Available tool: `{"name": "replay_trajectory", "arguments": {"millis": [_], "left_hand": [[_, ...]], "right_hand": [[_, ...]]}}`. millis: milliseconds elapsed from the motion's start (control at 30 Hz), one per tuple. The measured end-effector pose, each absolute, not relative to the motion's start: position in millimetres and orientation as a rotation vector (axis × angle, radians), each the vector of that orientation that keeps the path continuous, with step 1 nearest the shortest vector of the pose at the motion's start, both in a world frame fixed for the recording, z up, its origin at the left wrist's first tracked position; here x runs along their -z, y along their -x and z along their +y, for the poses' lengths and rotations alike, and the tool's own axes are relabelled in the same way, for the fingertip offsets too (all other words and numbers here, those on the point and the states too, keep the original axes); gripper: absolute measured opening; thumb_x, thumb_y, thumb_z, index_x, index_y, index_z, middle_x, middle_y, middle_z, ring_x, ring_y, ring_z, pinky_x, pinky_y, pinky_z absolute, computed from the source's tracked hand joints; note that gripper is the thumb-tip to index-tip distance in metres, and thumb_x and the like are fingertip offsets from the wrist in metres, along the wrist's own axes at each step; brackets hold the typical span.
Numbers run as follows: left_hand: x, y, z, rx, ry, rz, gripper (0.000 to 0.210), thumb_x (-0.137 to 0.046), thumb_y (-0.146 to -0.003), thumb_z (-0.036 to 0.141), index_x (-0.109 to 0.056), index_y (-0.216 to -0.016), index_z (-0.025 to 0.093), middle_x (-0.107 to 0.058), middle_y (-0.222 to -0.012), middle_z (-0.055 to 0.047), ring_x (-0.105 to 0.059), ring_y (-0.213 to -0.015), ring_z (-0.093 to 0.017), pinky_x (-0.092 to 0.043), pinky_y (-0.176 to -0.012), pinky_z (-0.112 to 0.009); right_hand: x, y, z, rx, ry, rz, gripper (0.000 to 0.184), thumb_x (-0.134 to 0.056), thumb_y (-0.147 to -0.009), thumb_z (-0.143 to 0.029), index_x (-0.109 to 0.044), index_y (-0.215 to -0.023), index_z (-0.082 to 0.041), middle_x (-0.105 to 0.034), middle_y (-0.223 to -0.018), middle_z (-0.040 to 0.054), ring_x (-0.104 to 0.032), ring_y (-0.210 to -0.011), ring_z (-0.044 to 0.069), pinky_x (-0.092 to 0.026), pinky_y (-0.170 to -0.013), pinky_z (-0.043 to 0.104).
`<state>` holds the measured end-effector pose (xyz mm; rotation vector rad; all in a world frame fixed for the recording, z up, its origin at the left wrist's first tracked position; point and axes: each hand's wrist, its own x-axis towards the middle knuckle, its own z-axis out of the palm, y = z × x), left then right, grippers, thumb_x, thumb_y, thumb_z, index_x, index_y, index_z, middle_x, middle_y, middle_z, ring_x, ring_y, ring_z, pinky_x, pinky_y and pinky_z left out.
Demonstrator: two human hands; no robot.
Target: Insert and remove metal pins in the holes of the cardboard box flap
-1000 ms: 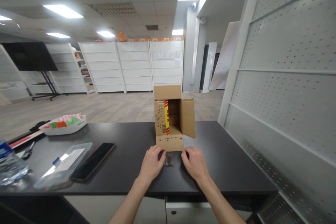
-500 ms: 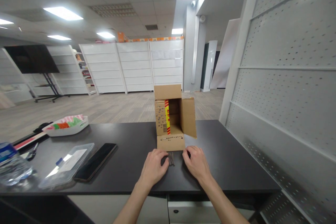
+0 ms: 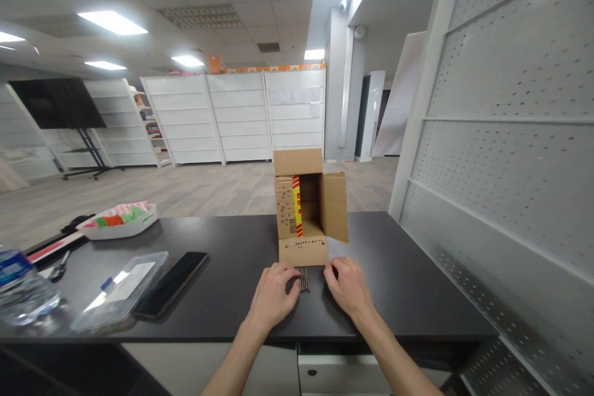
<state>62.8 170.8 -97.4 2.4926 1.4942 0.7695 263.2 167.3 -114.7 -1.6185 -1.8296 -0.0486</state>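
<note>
My left hand (image 3: 276, 292) rests on the dark desk with its fingers loosely curled and the thumb apart from them. Just right of its fingertips lie several thin metal screws or nails (image 3: 304, 280), side by side in a small row. Across from them, my right hand (image 3: 347, 286) rests with bent fingers, thumb and forefinger slightly apart, near the front flap's corner. Neither hand visibly holds anything. An open cardboard box (image 3: 312, 204) stands behind the hands, its opening towards me. Its front flap and left flap carry small holes or metal heads, and red-and-yellow tape runs down the left flap.
On the left of the desk (image 3: 223, 297) are a black phone (image 3: 171, 284), a clear plastic case (image 3: 123, 291), a water bottle (image 3: 23, 288), a pen (image 3: 60, 267) and a white tray (image 3: 120, 229) with colourful packets. A white perforated panel (image 3: 501, 167) stands along the right side.
Both hands stay in nearly the same place and pose. The whole view has shifted very slightly; the box and the metal pieces lie as before.
</note>
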Motion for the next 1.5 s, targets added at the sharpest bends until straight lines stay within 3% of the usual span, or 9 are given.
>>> {"name": "replay_trajectory", "arguments": {"millis": [533, 1000, 1500], "left_hand": [[96.2, -65.7, 171.8, -0.735, -2.461, 1.634, 0.018, -0.052, -0.075, 0.013, -0.060, -0.089, 0.022, -0.062, -0.084, -0.001, -0.055, -0.086, -0.018, -0.036, -0.074, -0.029], [100.1, -62.0, 175.5, -0.636, -2.406, 1.746, 0.021, -0.044, -0.092, 0.022, -0.061, -0.105, 0.021, -0.066, -0.095, -0.005, -0.058, -0.094, -0.021, -0.039, -0.078, -0.032], [99.9, -66.1, 174.8, -0.560, -2.427, 1.975, 0.025, -0.038, -0.093, 0.027, -0.060, -0.087, 0.018, -0.063, -0.090, -0.008, -0.057, -0.088, -0.023, -0.035, -0.074, -0.034]], "right_hand": [[113.6, -263.7, 166.7, 0.082, 1.613, -1.847, 0.027, -0.044, -0.092, -0.019, -0.060, -0.070, -0.019, -0.065, -0.074, 0.0031, -0.057, -0.078, 0.018, -0.031, -0.074, 0.029], [112.8, -263.0, 166.1, 0.051, 1.617, -1.843, 0.027, -0.044, -0.092, -0.019, -0.061, -0.071, -0.019, -0.065, -0.075, 0.0035, -0.057, -0.080, 0.018, -0.031, -0.075, 0.029], [112.8, -263.0, 166.2, 0.046, 1.613, -1.850, 0.028, -0.043, -0.093, -0.020, -0.061, -0.071, -0.019, -0.065, -0.074, 0.0040, -0.057, -0.079, 0.018, -0.032, -0.076, 0.029]]}}
